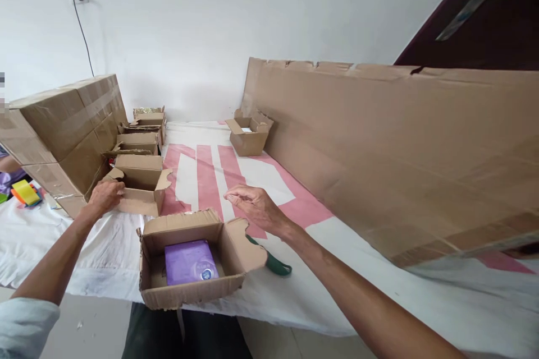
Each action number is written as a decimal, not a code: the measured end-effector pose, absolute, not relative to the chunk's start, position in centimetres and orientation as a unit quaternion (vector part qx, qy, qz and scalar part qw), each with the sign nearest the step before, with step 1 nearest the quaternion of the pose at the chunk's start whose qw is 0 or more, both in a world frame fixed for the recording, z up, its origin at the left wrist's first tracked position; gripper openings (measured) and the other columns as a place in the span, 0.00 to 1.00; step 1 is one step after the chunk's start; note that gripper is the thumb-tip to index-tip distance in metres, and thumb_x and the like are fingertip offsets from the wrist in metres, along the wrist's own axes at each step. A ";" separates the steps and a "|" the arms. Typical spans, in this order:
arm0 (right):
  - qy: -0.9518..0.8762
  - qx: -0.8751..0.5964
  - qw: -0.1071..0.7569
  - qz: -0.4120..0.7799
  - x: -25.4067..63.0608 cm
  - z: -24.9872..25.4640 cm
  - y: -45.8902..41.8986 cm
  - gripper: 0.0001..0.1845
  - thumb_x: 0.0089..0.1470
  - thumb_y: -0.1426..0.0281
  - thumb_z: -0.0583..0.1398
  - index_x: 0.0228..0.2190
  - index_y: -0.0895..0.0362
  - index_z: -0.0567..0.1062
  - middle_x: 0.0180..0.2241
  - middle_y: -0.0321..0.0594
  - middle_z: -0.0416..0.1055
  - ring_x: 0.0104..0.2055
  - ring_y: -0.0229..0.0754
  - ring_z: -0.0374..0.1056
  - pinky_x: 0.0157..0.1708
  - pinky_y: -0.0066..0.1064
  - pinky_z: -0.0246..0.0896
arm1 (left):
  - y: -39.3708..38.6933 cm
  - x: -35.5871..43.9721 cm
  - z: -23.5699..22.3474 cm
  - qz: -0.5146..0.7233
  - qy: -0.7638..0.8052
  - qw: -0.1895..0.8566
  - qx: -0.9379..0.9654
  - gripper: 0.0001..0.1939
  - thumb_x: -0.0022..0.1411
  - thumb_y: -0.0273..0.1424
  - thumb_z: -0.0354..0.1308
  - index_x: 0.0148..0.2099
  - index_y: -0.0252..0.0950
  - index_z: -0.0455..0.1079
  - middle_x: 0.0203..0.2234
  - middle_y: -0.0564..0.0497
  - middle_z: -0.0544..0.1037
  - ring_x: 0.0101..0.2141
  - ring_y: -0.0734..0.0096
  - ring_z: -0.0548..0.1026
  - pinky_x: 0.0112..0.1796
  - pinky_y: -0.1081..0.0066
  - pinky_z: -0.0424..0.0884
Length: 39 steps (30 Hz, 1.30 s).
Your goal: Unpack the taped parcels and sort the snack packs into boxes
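1. My left hand (106,196), beyond the near box (193,293) and to its left, touches the side of a smaller open box (138,203). Its fingers are bent there; whether they pinch the cardboard I cannot tell.
2. My right hand (256,207) hangs above the far right corner of the near box, fingertips and thumb drawn together, with nothing visible between them.
3. The purple packet (189,262) lies inside the near box, toward the middle, touched by neither hand.
4. As far as I judge, one packet is in the near box. The box stands open, its right flap spread outward and not folded in. How much is left I cannot tell.
5. The packet lies flat, printed face up, its round emblem toward the near right corner of the near box. Its long axis seems to run left to right, roughly along the box's own length.
6. Just right of the near box, a green strap (280,267) lies on the table (320,297), partly under the flap.
7. Well beyond the near box, more open boxes (137,140) line up on the left, and another box (250,146) stands to the right against a cardboard panel (379,151).
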State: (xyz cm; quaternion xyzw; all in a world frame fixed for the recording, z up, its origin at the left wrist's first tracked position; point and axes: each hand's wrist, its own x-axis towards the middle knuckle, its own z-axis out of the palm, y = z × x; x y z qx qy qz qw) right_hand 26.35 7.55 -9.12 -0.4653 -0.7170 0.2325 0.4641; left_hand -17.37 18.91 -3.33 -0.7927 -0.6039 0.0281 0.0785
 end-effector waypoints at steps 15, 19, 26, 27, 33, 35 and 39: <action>-0.758 -0.439 0.464 0.133 25.1 -6.7 0.4 0.12 0.70 0.68 0.59 0.40 0.53 0.84 0.38 0.44 0.83 0.41 0.48 0.79 0.45 0.44 0.78 | 17.4 -18.1 -4.3 0.003 -0.642 0.119 -0.757 0.17 0.63 0.25 0.57 0.50 0.40 0.82 0.51 0.36 0.84 0.59 0.38 0.79 0.57 0.50 0.73; -0.777 -0.439 0.442 0.098 24.8 -6.3 -0.5 0.13 0.71 0.70 0.58 0.40 0.53 0.84 0.38 0.44 0.83 0.42 0.49 0.78 0.46 0.44 0.77 | 16.3 -18.6 -4.8 -0.045 -0.632 0.112 -0.765 0.25 0.62 0.28 0.61 0.61 0.41 0.78 0.61 0.35 0.80 0.65 0.34 0.74 0.62 0.43 0.70; -0.800 -0.422 0.420 0.071 24.0 -5.6 -2.1 0.13 0.72 0.73 0.58 0.42 0.54 0.83 0.38 0.44 0.83 0.43 0.47 0.78 0.45 0.41 0.76 | 9.2 -17.7 -5.4 -0.310 -0.552 -0.034 -0.773 0.15 0.67 0.41 0.61 0.51 0.41 0.77 0.57 0.39 0.80 0.60 0.44 0.78 0.62 0.48 0.76; -0.805 -0.419 0.414 0.073 23.7 -5.5 -2.2 0.13 0.72 0.73 0.58 0.42 0.54 0.84 0.39 0.44 0.83 0.43 0.47 0.78 0.45 0.41 0.76 | 7.8 -17.1 -5.4 -0.339 -0.531 -0.095 -0.770 0.14 0.67 0.44 0.62 0.48 0.42 0.77 0.56 0.40 0.81 0.59 0.46 0.79 0.58 0.50 0.79; -0.859 -0.420 0.282 0.081 21.2 -5.4 -2.2 0.17 0.75 0.72 0.56 0.37 0.54 0.83 0.36 0.43 0.82 0.38 0.44 0.76 0.43 0.37 0.71 | 1.3 -13.1 -5.5 -0.317 -0.445 -0.240 -0.802 0.15 0.67 0.51 0.67 0.45 0.47 0.81 0.67 0.45 0.76 0.67 0.44 0.74 0.64 0.47 0.76; -0.874 -0.439 0.198 0.071 20.3 -5.6 -2.1 0.15 0.74 0.72 0.58 0.34 0.55 0.82 0.34 0.42 0.81 0.36 0.43 0.75 0.40 0.36 0.67 | 0.4 -12.1 -6.1 -0.285 -0.434 -0.225 -0.825 0.14 0.66 0.49 0.67 0.47 0.48 0.82 0.69 0.45 0.73 0.68 0.42 0.73 0.65 0.46 0.75; -0.872 -0.482 0.077 0.035 19.1 -6.1 -2.0 0.12 0.72 0.74 0.61 0.34 0.57 0.82 0.36 0.47 0.81 0.38 0.49 0.77 0.37 0.37 0.62 | -0.2 -11.1 -7.4 -0.256 -0.427 -0.201 -0.844 0.15 0.63 0.43 0.69 0.51 0.48 0.80 0.70 0.43 0.71 0.69 0.41 0.71 0.65 0.45 0.75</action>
